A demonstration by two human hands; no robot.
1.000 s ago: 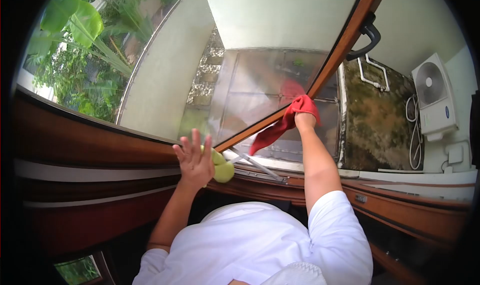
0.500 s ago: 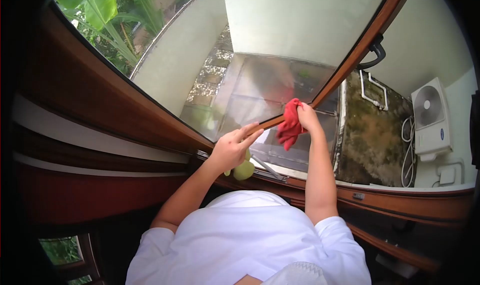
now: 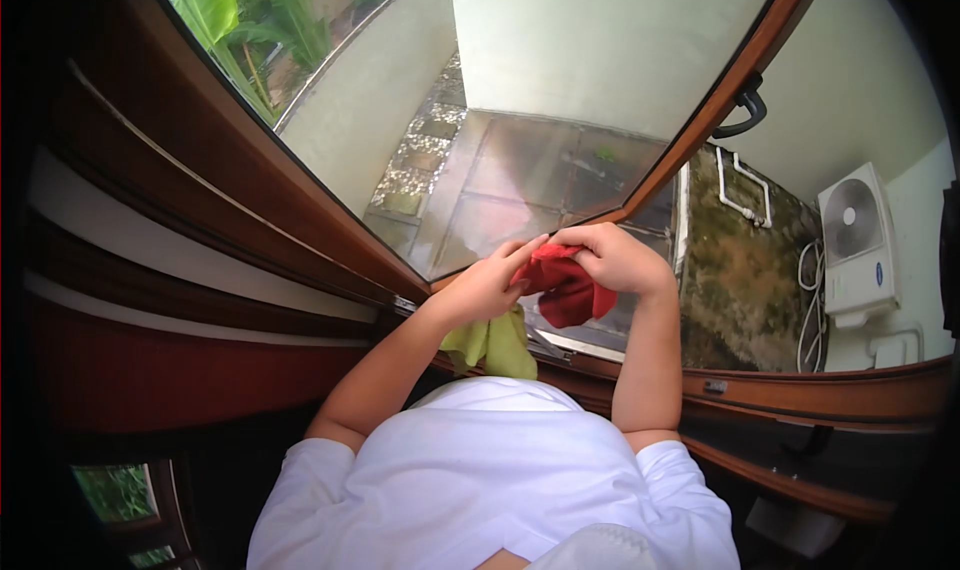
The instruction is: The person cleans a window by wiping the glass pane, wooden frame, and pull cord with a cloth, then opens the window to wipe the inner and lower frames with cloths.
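Observation:
A red cloth (image 3: 572,300) hangs bunched between my two hands, over the lower rail of the open window sash. My right hand (image 3: 628,258) is closed on it from above, with the wrist bent. The fingertips of my left hand (image 3: 488,288) meet the red cloth's left edge, close to the right fingers. Below the left palm hangs a light green cloth (image 3: 492,345), held in that hand; its upper part is hidden. Behind the hands is the wooden-framed window sash (image 3: 690,160) with its glass pane.
A black window handle (image 3: 745,110) sits on the sash's right side. Along the bottom runs the wooden sill (image 3: 780,402), with a metal stay arm (image 3: 548,346) near the hands. Outside are a paved yard, a white pipe (image 3: 735,195) and an air-conditioner unit (image 3: 860,245).
My right hand has drawn the red cloth left and slightly down, toward my left hand. My left fingers have come off the rail to the red cloth. More of the green cloth shows.

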